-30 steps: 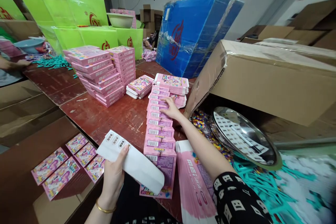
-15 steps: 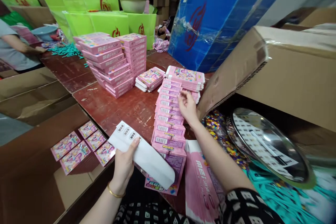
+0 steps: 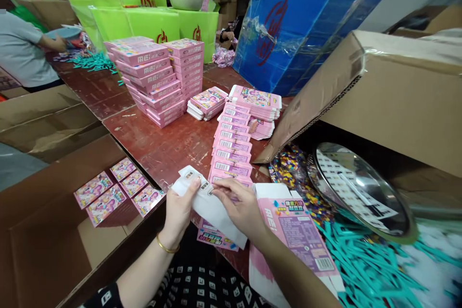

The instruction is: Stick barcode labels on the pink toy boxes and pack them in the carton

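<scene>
Basically, L hand [image 3: 180,207] is pinching the white sheet [image 3: 220,219], thumb on top nr the printed end, fingers mostly hidden underneath. R hand [image 3: 240,207] is on the same sheet from the other side, thumb & forefinger drawn close together at one of the oval labels [image 3: 206,186]; can't tell if they've got a grip on it. Sheet itself is tilted, held btwn both hands over the near end of the row of pink boxes [image 3: 233,144], which overlap like steps along the bench [image 3: 173,149], barcodes showing. Gold bracelet [image 3: 168,245] on L wrist. Just R of the row, partly behind the R forearm: flat pink cartons [image 3: 303,236], white flaps out. At the row's far end, a pile of printed packs [image 3: 256,103]; L of that a smaller pile [image 3: 207,103], then tall stacks of pink boxes [image 3: 147,70]. Lower L, an open brown carton [image 3: 36,211] w/ more boxes [image 3: 104,197] inside, printed faces up. R side: round metal tray [image 3: 357,187] leaning nr colored bits [image 3: 288,168] & teal sticks [image 3: 361,260], big cardboard box [image 3: 397,91] above. Blue box [image 3: 285,29] & green boxes [image 3: 133,24] at the back. Far L, a co-worker [image 3: 18,48] in a light top, arm reaching to a blue basin [image 3: 67,33].
</scene>
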Demonstrator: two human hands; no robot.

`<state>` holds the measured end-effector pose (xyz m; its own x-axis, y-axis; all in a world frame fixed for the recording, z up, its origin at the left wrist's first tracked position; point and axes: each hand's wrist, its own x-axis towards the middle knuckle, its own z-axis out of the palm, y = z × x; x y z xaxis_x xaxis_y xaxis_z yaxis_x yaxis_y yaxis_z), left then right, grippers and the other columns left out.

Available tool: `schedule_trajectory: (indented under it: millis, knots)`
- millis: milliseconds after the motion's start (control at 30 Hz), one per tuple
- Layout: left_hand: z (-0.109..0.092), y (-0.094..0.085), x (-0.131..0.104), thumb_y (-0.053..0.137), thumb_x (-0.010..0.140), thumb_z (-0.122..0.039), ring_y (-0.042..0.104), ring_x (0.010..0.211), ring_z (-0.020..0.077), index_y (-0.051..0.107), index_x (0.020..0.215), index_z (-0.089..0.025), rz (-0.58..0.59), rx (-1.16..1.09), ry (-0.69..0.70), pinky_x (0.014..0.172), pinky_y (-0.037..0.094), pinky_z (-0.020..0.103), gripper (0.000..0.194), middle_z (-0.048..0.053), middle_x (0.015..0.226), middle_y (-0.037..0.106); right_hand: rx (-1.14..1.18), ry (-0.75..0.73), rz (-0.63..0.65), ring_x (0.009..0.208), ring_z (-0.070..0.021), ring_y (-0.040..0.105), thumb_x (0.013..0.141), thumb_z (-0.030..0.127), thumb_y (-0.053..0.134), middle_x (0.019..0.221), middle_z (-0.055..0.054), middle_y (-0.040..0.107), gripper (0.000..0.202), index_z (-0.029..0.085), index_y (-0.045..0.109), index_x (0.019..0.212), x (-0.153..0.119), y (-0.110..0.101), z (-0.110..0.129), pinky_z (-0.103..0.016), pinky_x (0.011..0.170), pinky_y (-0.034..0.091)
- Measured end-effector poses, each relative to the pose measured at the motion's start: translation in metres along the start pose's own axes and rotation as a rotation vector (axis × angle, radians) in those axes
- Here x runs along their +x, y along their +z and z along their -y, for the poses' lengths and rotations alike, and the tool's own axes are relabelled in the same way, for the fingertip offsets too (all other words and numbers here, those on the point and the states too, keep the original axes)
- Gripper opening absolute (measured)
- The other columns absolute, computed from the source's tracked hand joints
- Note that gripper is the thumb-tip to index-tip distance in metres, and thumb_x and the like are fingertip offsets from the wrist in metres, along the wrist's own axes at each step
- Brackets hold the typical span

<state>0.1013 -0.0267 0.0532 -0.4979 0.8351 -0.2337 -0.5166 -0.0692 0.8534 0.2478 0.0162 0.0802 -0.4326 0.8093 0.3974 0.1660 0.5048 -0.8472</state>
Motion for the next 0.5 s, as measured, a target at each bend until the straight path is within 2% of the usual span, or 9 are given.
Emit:
schedule_trajectory:
  millis: [133,200,267,333,400,500]
  knots:
    - [0.004,0.001,-0.002,0.085,0.069,-0.038,0.064,0.059,0.0136,0.072,0.076,-0.012,-0.010,0.014,0.020,0.057,0.052,0.021,0.030,0.003,0.071,0.072,-0.019,-0.172,-0.116,0.086,-0.0180,0.065,0.088,0.013,0.063,0.090,-0.005,0.067,0.013,0.024,0.070,0.084,-0.007,-0.001,0.011,-0.032,0.075,0.055]
    - [0.004,0.002,-0.004,0.085,0.069,-0.039,0.065,0.060,0.0146,0.072,0.077,-0.012,-0.014,0.024,0.026,0.058,0.052,0.022,0.032,0.004,0.072,0.073,-0.029,-0.151,-0.167,0.094,-0.0199,0.065,0.084,0.015,0.068,0.101,-0.006,0.066,0.015,0.025,0.069,0.094,-0.006,0.001,0.012,-0.034,0.079,0.056]
    - [0.004,0.003,-0.007,0.086,0.067,-0.040,0.065,0.060,0.0156,0.072,0.078,-0.012,-0.012,0.036,0.012,0.057,0.052,0.023,0.034,0.005,0.073,0.073,-0.012,-0.099,-0.201,0.096,-0.0207,0.066,0.083,0.016,0.070,0.104,-0.007,0.067,0.034,0.026,0.063,0.114,-0.005,0.008,0.010,-0.036,0.083,0.057]
    - [0.003,0.004,-0.010,0.087,0.066,-0.041,0.064,0.059,0.0159,0.071,0.077,-0.012,0.000,0.032,0.002,0.057,0.051,0.024,0.035,0.005,0.072,0.072,0.019,-0.074,-0.205,0.088,-0.0194,0.068,0.085,0.014,0.067,0.096,-0.004,0.068,0.043,0.027,0.056,0.125,-0.006,0.018,0.010,-0.035,0.080,0.058]
    - [0.001,0.005,-0.009,0.087,0.065,-0.042,0.064,0.059,0.0157,0.071,0.076,-0.011,0.002,-0.006,0.002,0.057,0.051,0.024,0.036,0.005,0.071,0.071,0.076,-0.100,-0.204,0.078,-0.0174,0.068,0.087,0.013,0.063,0.084,-0.001,0.068,0.038,0.029,0.056,0.120,-0.009,0.023,0.014,-0.032,0.074,0.059]
    - [-0.007,0.005,-0.002,0.090,0.060,-0.043,0.063,0.057,0.0150,0.070,0.077,-0.011,-0.034,-0.112,-0.016,0.056,0.050,0.024,0.041,0.005,0.070,0.070,0.220,-0.136,-0.222,0.076,-0.0181,0.068,0.086,0.016,0.066,0.081,-0.001,0.067,0.034,0.029,0.057,0.115,-0.001,0.007,0.019,-0.032,0.071,0.059]
